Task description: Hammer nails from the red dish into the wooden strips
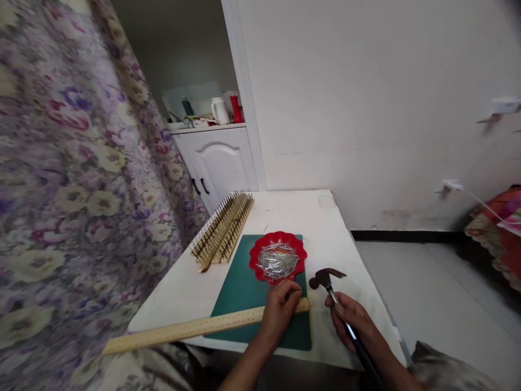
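A claw hammer (334, 296) with a dark head and a shiny shaft is gripped in my right hand (354, 323), its head raised to the right of the green mat (240, 293). My left hand (280, 307) rests over a long, pale wooden strip (195, 327) close to its right end, thumb and fingers pinched together. Whatever is between those fingertips is too small to make out. Rows of small holes or marks run along the strip, which lies across the mat and sticks out past the table's front left edge. Just beyond my left hand, a red scalloped bowl (253, 255) holds many silvery nails (279, 260).
Wooden strips studded with upright nails (223, 231) lie at the table's left. The white table (293, 212) stands against a wall. A flowered curtain (93, 190) hangs at left; behind it is a white cabinet (222, 163) with a white jug (220, 111) on top.
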### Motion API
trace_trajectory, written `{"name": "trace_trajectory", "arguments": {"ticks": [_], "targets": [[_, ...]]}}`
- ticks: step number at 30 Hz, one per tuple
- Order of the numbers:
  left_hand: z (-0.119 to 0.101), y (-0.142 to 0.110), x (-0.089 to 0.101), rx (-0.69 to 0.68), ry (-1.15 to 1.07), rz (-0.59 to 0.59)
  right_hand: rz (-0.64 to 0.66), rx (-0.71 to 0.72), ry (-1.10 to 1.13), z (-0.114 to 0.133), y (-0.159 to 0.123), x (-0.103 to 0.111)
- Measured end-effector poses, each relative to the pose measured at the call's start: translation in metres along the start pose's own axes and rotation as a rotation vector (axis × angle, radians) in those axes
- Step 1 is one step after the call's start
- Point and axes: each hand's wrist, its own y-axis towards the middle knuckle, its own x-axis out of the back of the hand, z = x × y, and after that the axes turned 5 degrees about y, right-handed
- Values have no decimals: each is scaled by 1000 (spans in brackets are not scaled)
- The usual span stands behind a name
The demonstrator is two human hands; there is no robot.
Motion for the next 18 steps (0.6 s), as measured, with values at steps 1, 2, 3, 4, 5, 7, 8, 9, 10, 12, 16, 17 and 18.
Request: {"name": "trace_trajectory", "arguments": {"ticks": [1, 2, 3, 4, 5, 7, 8, 9, 10, 12, 16, 17, 18], "targets": [[-1, -1, 1, -8, 17, -6, -1, 1, -4, 0, 0, -1], [-2, -1, 1, -15, 33, -8, -2, 2, -9, 0, 0, -1], [-2, -1, 1, -22, 50, -7, -1, 3, -15, 0, 0, -2], [-3, -1, 1, -29, 65, -2, -1, 7, -19, 1, 0, -3], [-3, -1, 1, -36, 78, 4, -1, 9, -22, 1, 0, -4], [-3, -1, 1, -48, 99, 8, 0, 14, -23, 1, -2, -7], [-2, -1, 1, -53, 107, 8, -5, 17, -24, 2, -3, -8], [-1, -1, 1, -58, 114, 7, -12, 18, -29, 3, -4, -9], [0, -1, 0, -62, 120, 7, -17, 14, -35, 5, -6, -10], [2, -1, 0, -63, 128, 11, -18, -11, -41, 9, -8, -12], [6, -2, -2, -48, 112, 3, 39, -89, -8, 19, -12, -20], [7, -2, -3, -43, 105, -2, 55, -101, -6, 22, -13, -23], [7, -2, -3, -37, 98, -7, 68, -109, -9, 24, -13, -27]]}}
